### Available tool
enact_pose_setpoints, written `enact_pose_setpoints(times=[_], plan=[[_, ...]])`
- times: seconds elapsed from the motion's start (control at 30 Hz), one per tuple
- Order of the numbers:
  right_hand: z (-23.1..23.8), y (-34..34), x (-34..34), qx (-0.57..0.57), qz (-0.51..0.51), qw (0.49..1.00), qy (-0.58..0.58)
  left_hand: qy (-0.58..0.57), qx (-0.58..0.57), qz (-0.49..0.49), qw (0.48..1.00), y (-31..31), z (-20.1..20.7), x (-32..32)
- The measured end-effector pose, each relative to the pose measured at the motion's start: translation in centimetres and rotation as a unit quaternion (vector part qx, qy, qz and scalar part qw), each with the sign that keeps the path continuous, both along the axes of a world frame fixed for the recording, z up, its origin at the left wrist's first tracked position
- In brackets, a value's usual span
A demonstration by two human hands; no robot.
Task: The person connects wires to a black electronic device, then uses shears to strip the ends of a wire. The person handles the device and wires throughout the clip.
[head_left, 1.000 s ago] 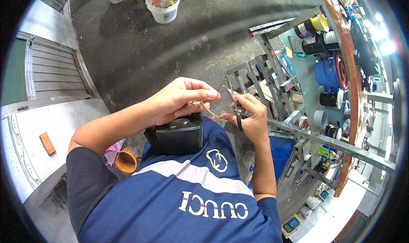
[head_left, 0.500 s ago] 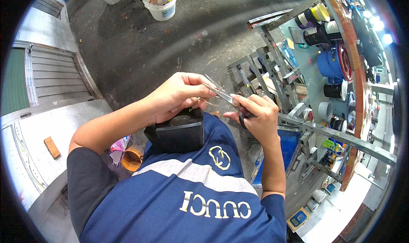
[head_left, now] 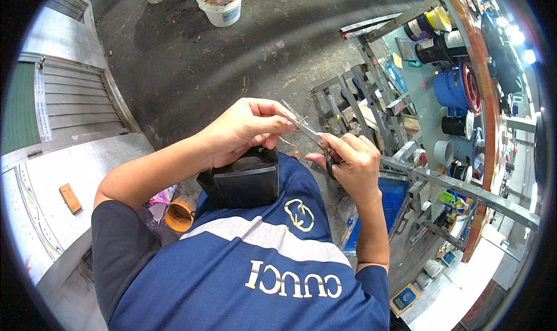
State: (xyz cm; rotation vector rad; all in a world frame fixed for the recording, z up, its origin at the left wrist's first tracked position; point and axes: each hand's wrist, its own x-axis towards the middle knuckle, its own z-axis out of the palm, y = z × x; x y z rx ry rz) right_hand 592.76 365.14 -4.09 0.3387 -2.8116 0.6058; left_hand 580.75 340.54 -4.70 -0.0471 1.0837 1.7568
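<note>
In front of my chest, my left hand is closed in a pinch, thumb against fingers. A thin brownish strand sticks out from its fingers toward the right; how it runs inside the hand is hidden. My right hand grips a pair of scissors by their dark handles. The metal blades point up and left, right beside the left fingertips, and a small bit of strand crosses them. Just below my left hand, against my shirt, is a black box-like thing with a rounded top.
At right stands a metal-framed rack with several tubs, including a blue bucket. A white bucket sits on the dark floor ahead. To the left is a white surface with an orange block; an orange-brown pot is below.
The scissors have shifted slightly in my right hand, with the blades looking closer together. My left hand keeps its pinch in nearly the same place.
</note>
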Motion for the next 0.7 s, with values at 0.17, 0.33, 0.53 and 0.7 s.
enact_pose_setpoints(times=[0.17,0.33,0.53,0.7], plan=[[-0.01,-0.30,0.22,-0.015,-0.009,1.000,-0.001,0.009,-0.012,-0.008,1.000,0.10,0.09,0.02],[0.21,-0.12,0.23,0.012,-0.010,1.000,0.026,-0.005,0.014,0.008,1.000,0.17,0.10,0.32],[0.24,-0.09,0.26,0.016,-0.008,0.999,0.036,-0.009,0.036,-0.014,0.999,-0.08,-0.03,0.14],[-0.02,-0.03,0.36,0.021,-0.006,0.999,0.044,-0.018,0.039,-0.021,0.999,-0.10,-0.13,0.25]])
